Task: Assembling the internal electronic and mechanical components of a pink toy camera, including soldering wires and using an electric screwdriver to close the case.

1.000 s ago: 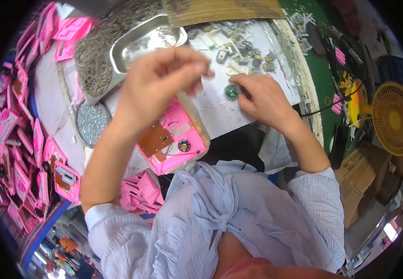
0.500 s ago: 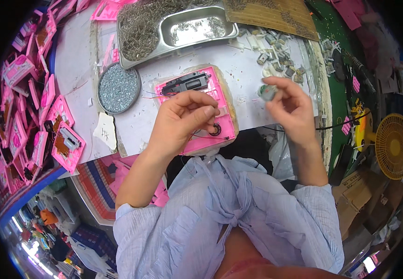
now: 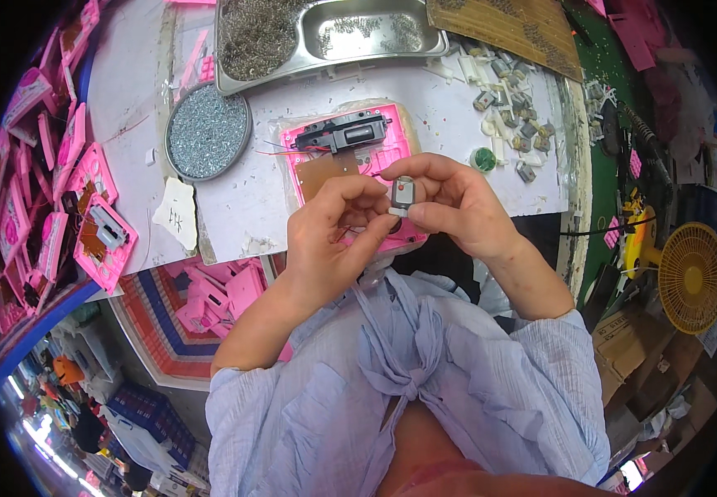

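Note:
A small grey motor with a white plastic end is pinched between the thumb and fingers of my right hand. It is held upright above the near part of a pink plastic casing. My left hand is closed just left of the motor, its thumb tip by the white end. What its fingers hold, if anything, is hidden. Inside the casing sit a black mechanism at the far side and a brown circuit board. Thin red wires reach out to the left. My hands cover the casing's near half.
A round dish of small metal pieces stands left. Behind is a steel tray with springs. Right lie several loose motors and a green round container. Pink casings are heaped far left; a yellow fan stands right.
My right hand has brought the motor leftward from the table's right side to my left hand. The left hand has shifted slightly nearer, uncovering the brown board. The whole view has shifted a little.

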### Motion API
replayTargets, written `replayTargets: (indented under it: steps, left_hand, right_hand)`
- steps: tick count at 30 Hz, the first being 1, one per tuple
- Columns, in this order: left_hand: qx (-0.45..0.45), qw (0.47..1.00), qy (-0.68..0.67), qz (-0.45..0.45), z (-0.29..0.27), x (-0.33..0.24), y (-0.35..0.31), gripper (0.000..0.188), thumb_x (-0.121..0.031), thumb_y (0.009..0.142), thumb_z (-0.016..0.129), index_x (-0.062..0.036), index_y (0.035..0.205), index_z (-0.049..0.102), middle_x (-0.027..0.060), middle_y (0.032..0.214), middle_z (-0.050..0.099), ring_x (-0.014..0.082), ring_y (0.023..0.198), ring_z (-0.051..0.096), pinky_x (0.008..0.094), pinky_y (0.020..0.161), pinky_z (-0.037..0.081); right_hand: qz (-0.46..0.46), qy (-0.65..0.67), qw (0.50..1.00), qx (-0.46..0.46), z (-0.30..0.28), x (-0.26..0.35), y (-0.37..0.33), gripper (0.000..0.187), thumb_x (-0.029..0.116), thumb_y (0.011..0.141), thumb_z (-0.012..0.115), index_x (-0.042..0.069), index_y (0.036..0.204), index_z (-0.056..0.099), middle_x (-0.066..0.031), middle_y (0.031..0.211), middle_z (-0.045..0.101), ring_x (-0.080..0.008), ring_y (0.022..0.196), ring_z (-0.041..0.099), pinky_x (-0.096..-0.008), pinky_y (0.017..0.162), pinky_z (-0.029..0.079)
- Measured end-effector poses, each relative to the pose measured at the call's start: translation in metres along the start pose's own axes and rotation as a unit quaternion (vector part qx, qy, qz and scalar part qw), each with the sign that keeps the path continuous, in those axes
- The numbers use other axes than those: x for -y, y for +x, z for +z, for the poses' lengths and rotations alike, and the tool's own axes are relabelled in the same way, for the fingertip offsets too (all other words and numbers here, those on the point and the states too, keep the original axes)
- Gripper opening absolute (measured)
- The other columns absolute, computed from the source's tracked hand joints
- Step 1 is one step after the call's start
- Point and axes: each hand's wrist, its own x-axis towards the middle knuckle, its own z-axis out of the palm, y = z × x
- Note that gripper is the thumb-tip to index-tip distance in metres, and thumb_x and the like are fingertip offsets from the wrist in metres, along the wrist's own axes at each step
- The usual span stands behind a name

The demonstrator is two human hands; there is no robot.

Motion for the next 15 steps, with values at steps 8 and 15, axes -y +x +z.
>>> replayTargets:
  steps: [8,15]
  left_hand:
    - [-0.015,1.0,0.007,0.023,0.002,0.002,-0.001,0.029,0.007,0.086,0.075,0.0025,0.112,0.062,0.0098,0.095,0.069,0.0172,0.088,0.071,0.031,0.077,0.06]
    - [-0.007,0.954,0.189,0.235,-0.006,0.005,0.005,0.028,0.008,0.079,0.077,-0.001,0.102,0.065,0.0143,0.094,0.071,0.0309,0.08,0.07,0.0383,0.07,0.056]
  right_hand:
    - [-0.27,-0.46,0.845,-0.033,-0.002,0.001,-0.005,0.044,0.007,0.091,0.073,0.006,0.134,0.061,-0.0007,0.08,0.062,-0.0035,0.073,0.059,-0.023,0.063,0.048]
    - [-0.147,-0.405,0.903,-0.007,-0.001,0.02,-0.005,0.032,0.02,0.082,0.084,0.006,0.108,0.071,-0.007,0.077,0.067,-0.0142,0.06,0.063,-0.028,0.055,0.048]
